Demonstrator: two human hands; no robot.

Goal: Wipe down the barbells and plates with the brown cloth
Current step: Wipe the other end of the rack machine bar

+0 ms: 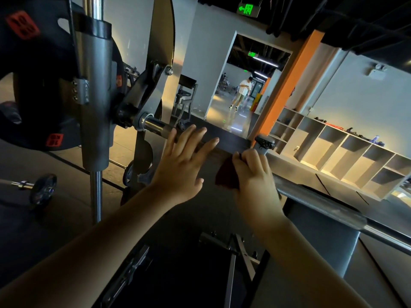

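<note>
Wiping barbell: right hand fingers clenched on brown cloth, pressing it to shaft; left hand fingers spread flat beside, steadying bar.

Grey walls, an orange pillar, open cubby shelves on the right, a green exit sign above the doorway.

Two hands, one brown cloth, one barbell — two black plates.
</note>
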